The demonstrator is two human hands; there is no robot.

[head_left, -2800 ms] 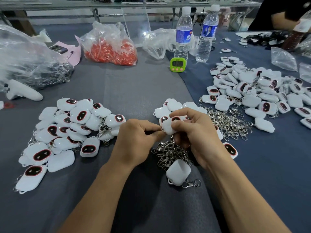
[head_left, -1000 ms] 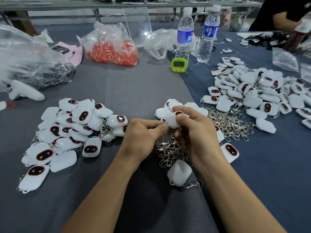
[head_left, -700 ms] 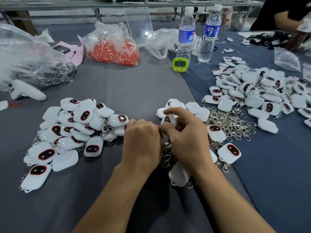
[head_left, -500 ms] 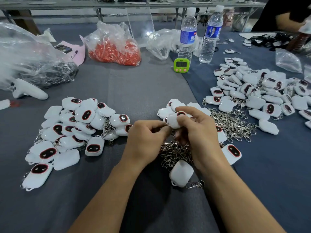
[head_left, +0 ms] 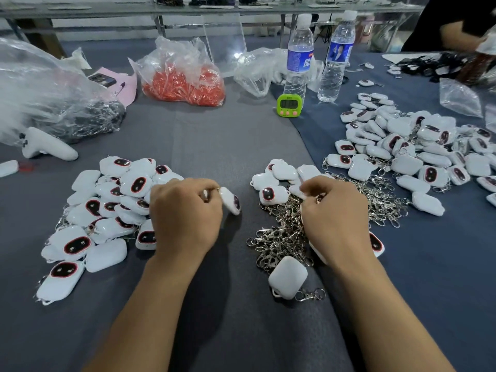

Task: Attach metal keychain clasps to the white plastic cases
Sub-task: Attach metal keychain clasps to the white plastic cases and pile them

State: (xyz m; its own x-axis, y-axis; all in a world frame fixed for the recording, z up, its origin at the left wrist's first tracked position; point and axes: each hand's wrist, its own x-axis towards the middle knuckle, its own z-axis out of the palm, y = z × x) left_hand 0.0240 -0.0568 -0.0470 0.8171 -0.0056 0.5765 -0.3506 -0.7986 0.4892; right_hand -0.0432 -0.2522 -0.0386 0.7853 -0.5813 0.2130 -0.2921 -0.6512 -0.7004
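My left hand pinches the clasp end of a white plastic case, which hangs tilted just right of the finished pile of cases. Curled fingers of my right hand hover over the heap of metal keychain clasps, their tips touching the small cluster of bare cases. What they hold is hidden. One case with a clasp lies near my right wrist.
A large spread of cases covers the right side. At the back stand two water bottles, a green timer, a bag of red parts and a clear bag. A person's arm is at far right.
My hands have parted. The left one carried the case leftward toward the finished pile, and the right one dropped onto the clasps and bare cases.
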